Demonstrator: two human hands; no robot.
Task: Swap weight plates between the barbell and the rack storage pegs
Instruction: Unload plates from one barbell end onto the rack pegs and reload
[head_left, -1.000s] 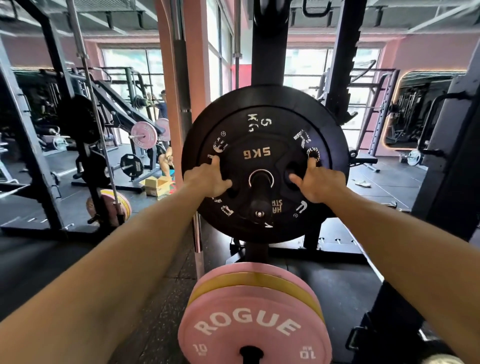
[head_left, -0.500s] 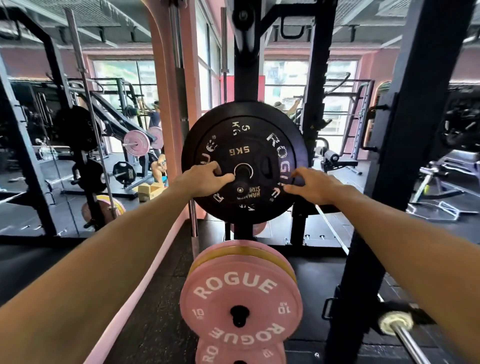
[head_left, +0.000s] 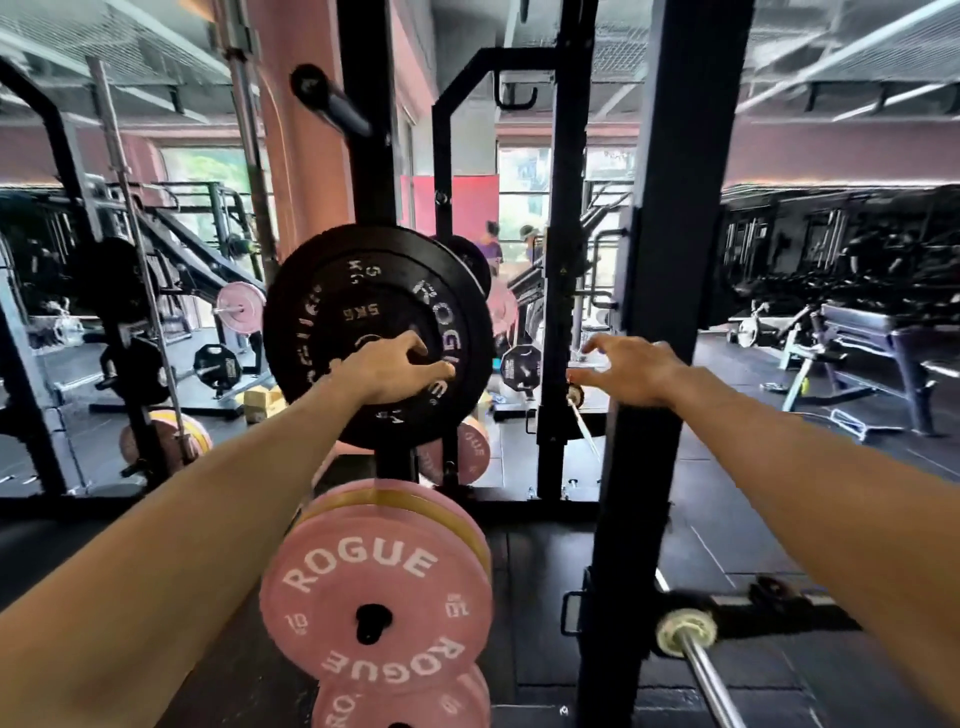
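A black 5 kg plate (head_left: 358, 312) marked ROGUE hangs on a storage peg of the black rack post (head_left: 366, 171). My left hand (head_left: 395, 371) rests against its centre, fingers bent over the hub. My right hand (head_left: 626, 369) hovers in the air to the right of the plate, fingers spread, holding nothing. Below on the same post sits a pink 10 kg ROGUE plate (head_left: 374, 608) with a yellow plate behind it, and another pink plate (head_left: 405, 706) under that. The barbell sleeve end (head_left: 685, 634) pokes in at lower right.
A thick black rack upright (head_left: 660, 364) stands just right of my right hand. A bare upper peg (head_left: 332, 104) juts out above the black plate. Other racks, benches and people fill the gym behind. Black rubber floor lies below.
My right hand has come off the black plate and moved right, fingers spreading. My left hand stays at the plate's centre. My view has shifted left, so the plate sits further back on its peg.
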